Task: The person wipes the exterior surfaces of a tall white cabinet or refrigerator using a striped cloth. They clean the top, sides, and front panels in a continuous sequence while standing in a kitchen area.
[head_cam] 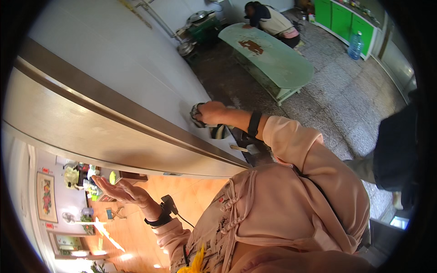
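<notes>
My right hand (211, 113) is closed around a bunched dark-and-light cloth (197, 117) and presses it to the white wall (153, 85), just beyond a brown door frame (136, 116). A striped end of the cloth hangs below the fist. My left hand (124, 194) is raised on the near side of the frame, fingers extended and holding nothing. A device (168, 204) with a cable is strapped to the left wrist. Below the cloth is a wooden-handled tool (239, 148) with a pale head; its kind is unclear.
A light green table (283, 68) with a brown worn patch stands on stone-like tiles. Behind it a person (273, 20) crouches. Green cabinets (341, 18) and a blue water bottle (355, 46) are farther back. Dark clothing (396, 150) fills the right edge. An orange-floored room (136, 228) lies at lower left.
</notes>
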Demonstrator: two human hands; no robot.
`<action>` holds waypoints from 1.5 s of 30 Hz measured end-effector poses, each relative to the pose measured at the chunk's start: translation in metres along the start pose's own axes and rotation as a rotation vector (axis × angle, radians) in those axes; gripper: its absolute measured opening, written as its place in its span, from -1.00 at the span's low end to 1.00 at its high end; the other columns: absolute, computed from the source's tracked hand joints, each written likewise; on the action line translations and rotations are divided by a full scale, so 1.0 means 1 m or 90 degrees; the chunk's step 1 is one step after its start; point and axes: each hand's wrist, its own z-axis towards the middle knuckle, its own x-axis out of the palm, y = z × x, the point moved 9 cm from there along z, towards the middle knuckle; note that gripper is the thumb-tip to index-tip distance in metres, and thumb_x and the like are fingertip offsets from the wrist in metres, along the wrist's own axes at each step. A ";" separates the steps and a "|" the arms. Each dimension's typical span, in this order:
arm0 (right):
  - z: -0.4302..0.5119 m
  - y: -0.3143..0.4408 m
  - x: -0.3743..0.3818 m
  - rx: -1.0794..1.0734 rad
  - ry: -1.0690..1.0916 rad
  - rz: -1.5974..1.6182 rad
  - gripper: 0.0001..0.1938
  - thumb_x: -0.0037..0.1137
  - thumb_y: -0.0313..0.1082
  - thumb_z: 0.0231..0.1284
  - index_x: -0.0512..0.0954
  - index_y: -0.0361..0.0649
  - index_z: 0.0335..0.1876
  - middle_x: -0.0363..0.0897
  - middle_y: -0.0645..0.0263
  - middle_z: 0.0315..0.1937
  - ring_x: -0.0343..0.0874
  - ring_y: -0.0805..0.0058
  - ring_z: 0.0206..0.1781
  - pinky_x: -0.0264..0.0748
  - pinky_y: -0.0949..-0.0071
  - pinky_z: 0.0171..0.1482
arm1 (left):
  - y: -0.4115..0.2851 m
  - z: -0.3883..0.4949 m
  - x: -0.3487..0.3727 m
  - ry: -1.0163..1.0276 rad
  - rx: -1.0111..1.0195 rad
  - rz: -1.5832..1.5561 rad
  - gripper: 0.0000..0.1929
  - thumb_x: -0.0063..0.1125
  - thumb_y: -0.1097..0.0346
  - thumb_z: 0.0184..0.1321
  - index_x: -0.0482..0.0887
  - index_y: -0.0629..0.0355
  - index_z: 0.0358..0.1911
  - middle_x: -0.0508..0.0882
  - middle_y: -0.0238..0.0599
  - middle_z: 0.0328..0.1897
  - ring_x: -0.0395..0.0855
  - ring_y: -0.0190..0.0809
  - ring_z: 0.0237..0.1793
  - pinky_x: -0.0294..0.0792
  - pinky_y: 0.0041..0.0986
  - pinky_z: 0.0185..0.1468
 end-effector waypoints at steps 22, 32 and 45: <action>0.040 0.183 -0.147 -0.590 -0.596 0.441 -0.71 0.14 -0.29 0.00 0.60 -0.17 -0.13 0.47 -0.07 -0.04 0.35 -0.02 0.03 0.35 0.15 0.09 | -0.119 0.200 0.071 0.103 0.327 -0.112 -0.36 -0.02 0.15 0.38 0.04 0.24 0.41 0.05 -0.08 0.52 -0.05 -0.04 0.51 -0.20 -0.09 0.50; 0.066 -0.004 0.085 -0.114 -0.433 0.728 -0.61 -0.07 -0.29 0.15 0.50 -0.16 0.10 0.48 -0.08 0.10 0.41 -0.09 0.19 0.29 0.13 0.29 | -0.127 0.188 0.087 0.075 0.424 0.175 -0.31 -0.15 -0.17 0.37 0.17 0.17 0.39 0.20 0.04 0.43 0.14 0.08 0.41 0.09 -0.14 0.38; 0.013 0.163 -0.106 -0.586 -0.522 0.383 -0.66 0.21 -0.37 -0.14 0.62 -0.17 -0.13 0.49 -0.07 -0.09 0.29 0.02 0.10 0.27 0.21 0.16 | -0.132 0.186 0.087 0.083 0.428 0.171 -0.28 -0.17 -0.24 0.35 0.18 0.15 0.39 0.22 -0.06 0.41 0.18 0.04 0.39 0.11 -0.14 0.37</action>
